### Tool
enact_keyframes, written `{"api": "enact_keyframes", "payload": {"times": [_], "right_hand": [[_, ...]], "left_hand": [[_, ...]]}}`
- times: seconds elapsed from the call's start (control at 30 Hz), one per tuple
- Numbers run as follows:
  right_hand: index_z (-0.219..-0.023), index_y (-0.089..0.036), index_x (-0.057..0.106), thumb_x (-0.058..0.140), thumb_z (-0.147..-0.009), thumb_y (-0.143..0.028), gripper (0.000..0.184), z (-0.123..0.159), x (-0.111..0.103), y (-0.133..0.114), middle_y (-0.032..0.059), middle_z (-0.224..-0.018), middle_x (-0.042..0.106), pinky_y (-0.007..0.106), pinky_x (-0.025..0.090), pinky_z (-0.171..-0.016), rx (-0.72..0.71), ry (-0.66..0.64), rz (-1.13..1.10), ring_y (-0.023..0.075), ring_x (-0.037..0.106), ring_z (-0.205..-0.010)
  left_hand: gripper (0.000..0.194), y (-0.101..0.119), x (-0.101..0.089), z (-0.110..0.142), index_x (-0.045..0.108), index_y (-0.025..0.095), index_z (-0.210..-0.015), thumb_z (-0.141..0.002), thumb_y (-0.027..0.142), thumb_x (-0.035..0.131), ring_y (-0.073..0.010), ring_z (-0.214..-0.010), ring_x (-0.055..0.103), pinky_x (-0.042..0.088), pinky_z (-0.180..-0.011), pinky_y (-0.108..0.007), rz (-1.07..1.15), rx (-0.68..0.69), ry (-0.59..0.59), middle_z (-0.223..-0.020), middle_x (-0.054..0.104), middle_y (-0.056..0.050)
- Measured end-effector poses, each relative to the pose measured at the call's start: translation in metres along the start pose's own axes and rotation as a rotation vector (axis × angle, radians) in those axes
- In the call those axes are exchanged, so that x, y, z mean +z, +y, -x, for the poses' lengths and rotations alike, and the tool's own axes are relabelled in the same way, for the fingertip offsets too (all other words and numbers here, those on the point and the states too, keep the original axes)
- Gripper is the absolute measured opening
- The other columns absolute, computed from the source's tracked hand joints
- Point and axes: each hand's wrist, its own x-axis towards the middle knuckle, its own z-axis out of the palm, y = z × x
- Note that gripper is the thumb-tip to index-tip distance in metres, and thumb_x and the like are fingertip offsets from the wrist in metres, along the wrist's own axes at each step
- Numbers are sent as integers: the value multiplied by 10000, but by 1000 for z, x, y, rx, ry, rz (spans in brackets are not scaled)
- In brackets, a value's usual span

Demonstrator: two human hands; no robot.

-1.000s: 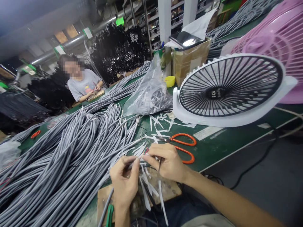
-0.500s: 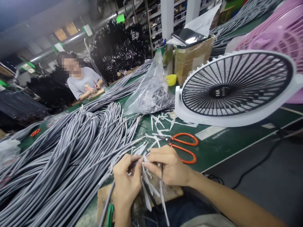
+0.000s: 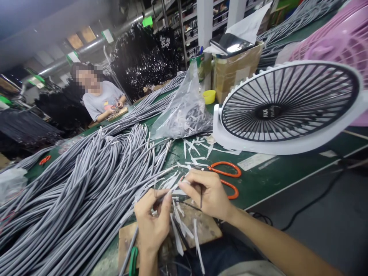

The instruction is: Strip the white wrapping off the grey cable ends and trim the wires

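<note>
My left hand [image 3: 152, 222] pinches the end of a grey cable [image 3: 130, 245] that runs down past the wrist over a small wooden board [image 3: 207, 230]. My right hand [image 3: 208, 195] is closed around thin inner wires and a dark strand pulled out from that cable end. White paper-like strips [image 3: 176, 230] hang between and below both hands. A big heap of grey cables [image 3: 80, 191] lies to the left on the green table [image 3: 267, 176].
Orange-handled scissors [image 3: 227, 172] lie just beyond my right hand. A white fan [image 3: 287, 111] and a pink fan [image 3: 339, 42] stand at the right. A plastic bag of scraps [image 3: 184, 115], a cardboard box [image 3: 235, 69] and another person [image 3: 99, 99] are farther back.
My right hand has shifted slightly up and to the right, drawing the wires away from the cable end. My left hand stays in place.
</note>
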Motion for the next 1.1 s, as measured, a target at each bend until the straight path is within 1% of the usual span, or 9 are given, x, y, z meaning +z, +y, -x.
{"api": "enact_keyframes", "payload": {"times": [0.2,0.3,0.4,0.47,0.6,0.7,0.8,1.0,1.1], "right_hand": [[-601,-160,536,491,-859,-128,264,3,3,1,-35,-512,445,209,291,-448,-238,-109,70,76,378,-457],[-559,-165,499,482,-863,-134,306,5,3,2,-42,-505,410,212,275,-440,-231,-142,49,73,339,-449],[-551,-161,499,505,-848,-160,297,2,2,2,-41,-513,411,205,285,-443,-112,-165,-50,69,342,-454],[-556,-158,505,513,-845,-219,296,-1,1,2,-30,-517,441,201,312,-455,70,-164,-132,76,373,-471],[-560,-160,470,522,-810,-340,313,-7,2,6,-35,-504,425,186,296,-426,394,-166,-232,72,357,-471],[-518,-173,404,524,-759,-300,297,-8,6,10,-61,-480,328,171,240,-402,396,-298,-244,55,300,-447],[-474,-174,372,531,-722,-249,305,-6,9,11,-72,-455,277,169,229,-400,360,-410,-263,47,272,-429],[-542,-147,508,528,-797,-210,264,-3,8,6,-32,-537,434,200,283,-469,189,-127,-91,74,364,-502],[-549,-146,527,532,-801,-202,258,-4,6,5,-22,-545,461,211,305,-494,125,-49,-52,83,398,-517]], "left_hand": [[161,2,2,-3,669,161,-701,-828,194,577,-95,-454,479,360,-448,-200,-138,30,16,-543,540,23],[173,3,4,-4,688,160,-720,-817,144,546,-109,-474,524,389,-474,-205,-216,67,-43,-551,563,10],[201,2,5,-4,690,166,-719,-815,114,520,-123,-489,549,402,-483,-216,-288,131,-105,-567,582,-6],[188,1,4,-2,695,175,-759,-831,122,529,-127,-518,569,423,-510,-220,-266,223,-127,-600,611,-13],[166,0,1,1,683,176,-901,-825,79,573,-109,-571,600,459,-555,-205,-80,348,3,-686,664,-11],[167,2,0,0,679,176,-881,-816,57,581,-109,-590,614,472,-576,-204,-44,302,179,-698,672,-7],[122,3,0,-2,676,171,-803,-830,103,579,-120,-591,623,476,-591,-216,-83,211,227,-677,679,-9],[171,2,5,-5,670,165,-713,-836,141,554,-107,-492,557,426,-490,-197,-109,148,-41,-570,594,7],[167,4,5,-5,688,161,-742,-829,115,553,-97,-480,539,419,-487,-186,-85,169,-131,-563,580,11]]}}
